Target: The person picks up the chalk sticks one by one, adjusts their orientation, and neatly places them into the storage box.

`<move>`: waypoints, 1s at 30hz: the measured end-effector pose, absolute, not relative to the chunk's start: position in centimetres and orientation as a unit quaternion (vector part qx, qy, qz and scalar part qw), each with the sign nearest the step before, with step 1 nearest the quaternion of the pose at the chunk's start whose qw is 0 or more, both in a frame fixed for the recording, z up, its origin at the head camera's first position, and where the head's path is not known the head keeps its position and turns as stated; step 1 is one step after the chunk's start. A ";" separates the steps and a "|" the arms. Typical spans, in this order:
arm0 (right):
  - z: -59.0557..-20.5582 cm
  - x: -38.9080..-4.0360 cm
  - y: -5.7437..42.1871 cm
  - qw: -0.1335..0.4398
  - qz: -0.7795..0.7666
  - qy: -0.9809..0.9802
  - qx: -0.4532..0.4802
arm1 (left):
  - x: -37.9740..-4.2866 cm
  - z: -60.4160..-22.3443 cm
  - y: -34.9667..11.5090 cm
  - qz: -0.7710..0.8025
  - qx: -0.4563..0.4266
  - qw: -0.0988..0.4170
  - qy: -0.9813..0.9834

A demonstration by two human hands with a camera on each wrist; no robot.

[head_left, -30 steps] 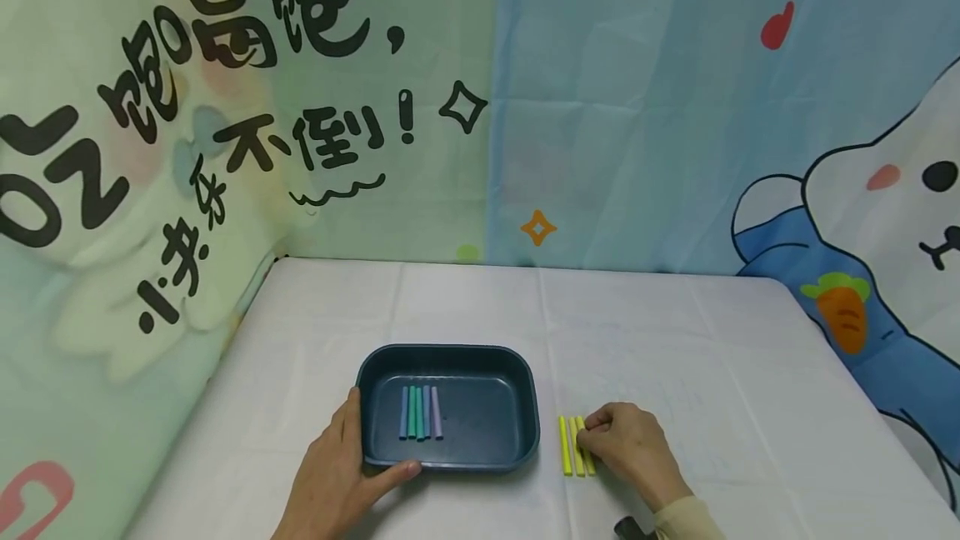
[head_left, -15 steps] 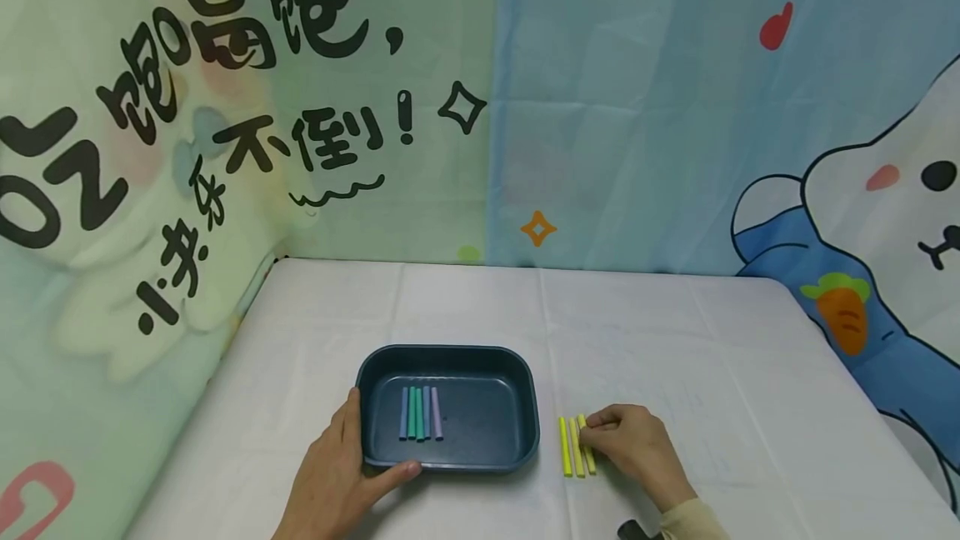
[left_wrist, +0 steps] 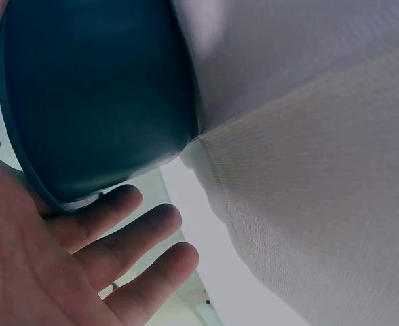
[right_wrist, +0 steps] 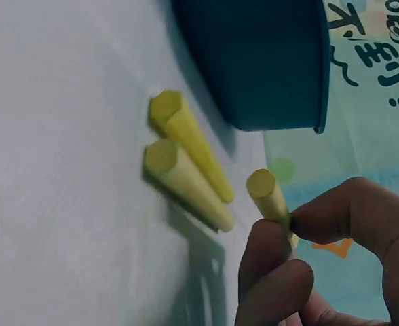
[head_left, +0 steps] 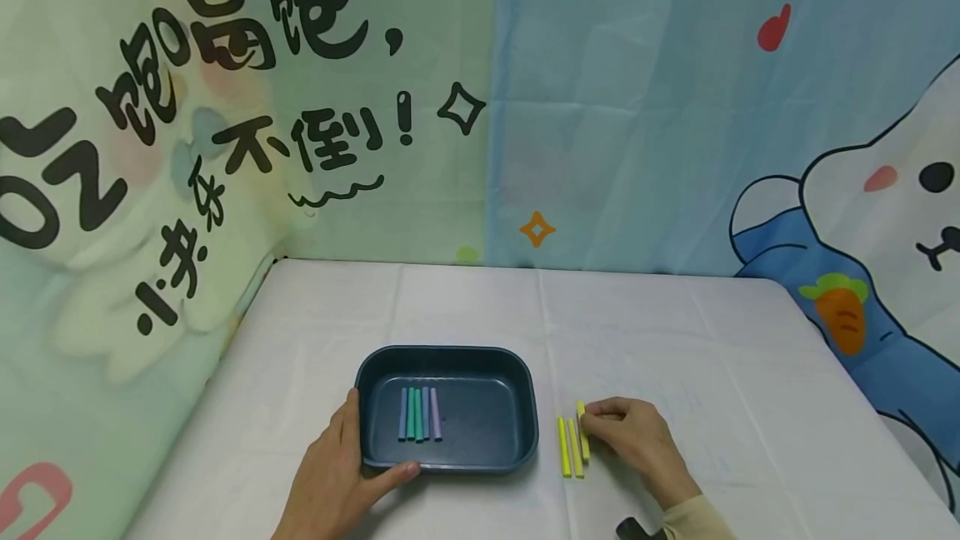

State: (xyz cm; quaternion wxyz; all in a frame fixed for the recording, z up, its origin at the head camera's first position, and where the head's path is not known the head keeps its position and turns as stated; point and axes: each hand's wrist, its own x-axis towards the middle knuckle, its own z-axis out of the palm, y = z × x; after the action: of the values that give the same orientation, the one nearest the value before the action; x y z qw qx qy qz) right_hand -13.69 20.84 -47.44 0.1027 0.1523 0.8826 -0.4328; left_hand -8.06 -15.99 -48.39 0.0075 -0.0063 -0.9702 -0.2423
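Observation:
A dark blue tray [head_left: 487,411] stands on the white-covered table. My left hand [head_left: 337,465] holds its near left corner, thumb at the front rim and fingers along the left side. Several coloured chalk sticks [head_left: 419,414], blue, green and purple, lie side by side inside. Right of the tray, my right hand [head_left: 633,444] pinches a yellow chalk stick [right_wrist: 262,183] between thumb and fingertips. In the right wrist view this stick is raised above the cloth. Two more yellow chalk sticks [right_wrist: 189,183] lie close together between it and the tray.
A white cloth [head_left: 697,357] covers the table. Printed fabric [head_left: 615,107] hangs behind it and along the left side. A black object [head_left: 632,528] shows beside the right sleeve [head_left: 697,519] at the bottom edge.
The right hand has lifted the rightmost yellow chalk stick off the cloth and shifted it slightly away from me and to the left. The left hand and tray stay in place.

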 end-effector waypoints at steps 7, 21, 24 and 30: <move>-46.9 -13.8 20.2 0.114 -0.514 0.833 0.170 | -8.1 -48.4 -15.9 -0.238 0.000 0.000 -0.971; -46.3 -14.1 18.6 0.110 -0.594 0.782 0.155 | -8.1 -48.6 -15.9 -0.243 0.001 0.000 -0.970; -46.2 -14.2 18.3 0.108 -0.596 0.781 0.150 | -8.1 -48.6 -16.0 -0.245 -0.001 0.002 -0.970; -45.7 -14.2 17.6 0.099 -0.608 0.774 0.149 | -8.1 -48.5 -16.0 -0.245 -0.004 0.005 -0.970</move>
State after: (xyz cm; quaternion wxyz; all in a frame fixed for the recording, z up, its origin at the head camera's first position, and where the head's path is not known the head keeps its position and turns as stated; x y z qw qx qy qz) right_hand -14.21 17.61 -45.75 0.0986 0.1493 0.7738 -0.6077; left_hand -8.12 -16.00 -48.52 0.0047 -0.0043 -0.9696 -0.2446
